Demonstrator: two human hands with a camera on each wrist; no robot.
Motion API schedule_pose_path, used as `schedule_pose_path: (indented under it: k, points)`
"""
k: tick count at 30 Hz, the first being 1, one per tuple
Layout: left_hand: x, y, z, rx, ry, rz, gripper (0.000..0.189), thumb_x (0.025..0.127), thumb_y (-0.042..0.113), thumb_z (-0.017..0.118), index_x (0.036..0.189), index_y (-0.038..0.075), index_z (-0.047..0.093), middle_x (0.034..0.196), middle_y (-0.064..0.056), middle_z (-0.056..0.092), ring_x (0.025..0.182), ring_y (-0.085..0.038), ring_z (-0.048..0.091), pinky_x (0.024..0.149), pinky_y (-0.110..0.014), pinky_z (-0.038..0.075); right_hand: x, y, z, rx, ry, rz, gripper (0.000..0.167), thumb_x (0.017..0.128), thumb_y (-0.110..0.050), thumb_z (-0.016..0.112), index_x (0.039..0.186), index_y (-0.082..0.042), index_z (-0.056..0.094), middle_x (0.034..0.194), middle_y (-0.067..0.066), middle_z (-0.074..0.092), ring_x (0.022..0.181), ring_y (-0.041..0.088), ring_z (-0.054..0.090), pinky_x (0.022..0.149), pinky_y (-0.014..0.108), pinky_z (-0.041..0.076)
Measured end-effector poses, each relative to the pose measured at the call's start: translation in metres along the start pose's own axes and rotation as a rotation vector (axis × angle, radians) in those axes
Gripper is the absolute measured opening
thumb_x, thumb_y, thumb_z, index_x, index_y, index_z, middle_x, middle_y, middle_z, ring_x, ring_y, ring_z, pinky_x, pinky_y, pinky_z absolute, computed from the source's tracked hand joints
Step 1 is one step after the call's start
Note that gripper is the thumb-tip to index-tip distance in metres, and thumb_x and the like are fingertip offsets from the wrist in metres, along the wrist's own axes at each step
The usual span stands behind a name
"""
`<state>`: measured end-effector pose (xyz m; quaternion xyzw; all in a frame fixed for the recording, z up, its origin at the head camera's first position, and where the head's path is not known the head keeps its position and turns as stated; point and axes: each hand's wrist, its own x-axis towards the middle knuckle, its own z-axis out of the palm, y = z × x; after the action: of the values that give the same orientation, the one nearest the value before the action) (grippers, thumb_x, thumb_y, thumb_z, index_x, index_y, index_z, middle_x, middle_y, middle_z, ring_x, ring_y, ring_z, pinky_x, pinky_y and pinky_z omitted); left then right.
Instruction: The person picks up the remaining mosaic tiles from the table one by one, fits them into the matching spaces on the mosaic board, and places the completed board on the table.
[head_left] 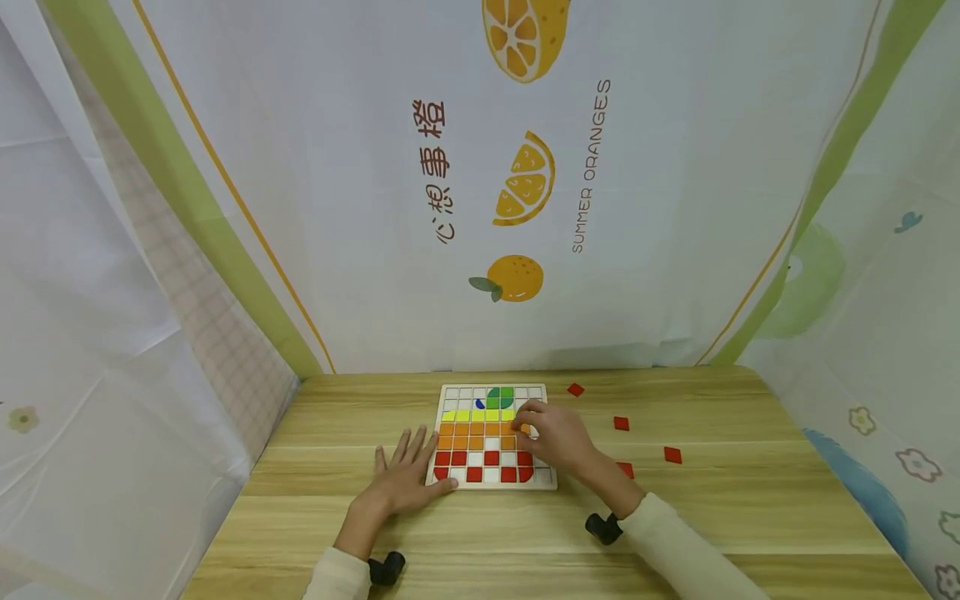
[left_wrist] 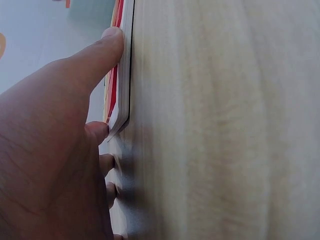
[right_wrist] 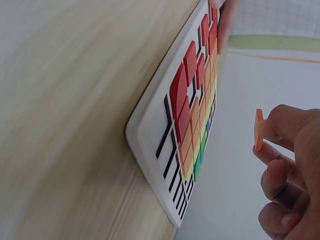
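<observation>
"Fingers (right_wrist: 280, 122) first: are the right ones pinching anything?"

"Yes, the right hand (head_left: 553, 433) pinches an orange tile (right_wrist: 258, 130) between thumb and finger, in the air above the right part of the grid board (head_left: 543, 476)."

"How does the tile look?"

"Thin, flat and plain orange, seen nearly edge-on from the right wrist."

"And the left hand (head_left: 405, 483)?"

"Fingers spread, at the board's left edge, thumb resting on its near left corner."

"What's on the board?"

"White cells with dark gaps beneath a pattern: green pieces (head_left: 500, 397) toward the far edge, a blue piece (head_left: 480, 404) just beside them, then yellow, orange, and red with white gaps at the near side."

"Anything loose?"

"Four red tiles (head_left: 621, 423) on the desk (head_left: 480, 542), right of the board, apart from one another."
</observation>
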<state>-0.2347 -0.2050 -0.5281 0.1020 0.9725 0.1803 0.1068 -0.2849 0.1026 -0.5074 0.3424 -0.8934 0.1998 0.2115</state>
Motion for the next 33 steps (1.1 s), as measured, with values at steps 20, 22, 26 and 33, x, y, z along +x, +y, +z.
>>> schedule_pose_path:
  k: [20, 22, 26, 33]
  points:
    - [0.000, 0.002, -0.004, 0.019, 0.000, -0.004, 0.098, 0.099, 0.070, 0.059, 0.172, 0.016, 0.023, 0.180, -0.014, 0.013, 0.167, -0.043, 0.007, 0.123, -0.081, -0.002, 0.016, -0.015, 0.030, 0.013, -0.176, 0.058, 0.005, 0.094, -0.022, 0.083, 0.098, -0.019, 0.084, 0.110, -0.003, 0.079, 0.094, 0.016, 0.076, 0.067, 0.020, 0.055]
    - [0.000, 0.002, -0.003, 0.017, 0.005, 0.002, 0.097, 0.099, 0.070, 0.059, 0.171, 0.015, 0.024, 0.180, -0.015, 0.014, 0.166, -0.044, 0.008, 0.123, -0.082, -0.002, 0.017, -0.016, 0.033, 0.006, -0.177, 0.044, 0.006, 0.094, -0.022, 0.083, 0.098, -0.018, 0.085, 0.109, -0.002, 0.079, 0.094, 0.016, 0.077, 0.067, 0.020, 0.056]
    - [0.002, 0.001, -0.002, 0.025, 0.003, -0.001, 0.098, 0.099, 0.071, 0.058, 0.172, 0.015, 0.024, 0.180, -0.014, 0.013, 0.167, -0.043, 0.007, 0.123, -0.081, -0.002, 0.020, -0.017, 0.038, -0.021, -0.202, 0.045, 0.006, 0.095, -0.022, 0.082, 0.099, -0.018, 0.085, 0.110, -0.002, 0.079, 0.089, 0.014, 0.076, 0.064, 0.019, 0.055]
    - [0.002, 0.000, -0.002, -0.010, 0.009, 0.018, 0.098, 0.098, 0.070, 0.060, 0.171, 0.013, 0.026, 0.179, -0.017, 0.014, 0.166, -0.045, 0.006, 0.122, -0.082, -0.006, 0.021, -0.021, 0.042, -0.056, -0.315, 0.077, 0.012, 0.099, -0.022, 0.077, 0.106, -0.018, 0.086, 0.113, -0.003, 0.076, 0.089, 0.013, 0.072, 0.070, 0.023, 0.058]
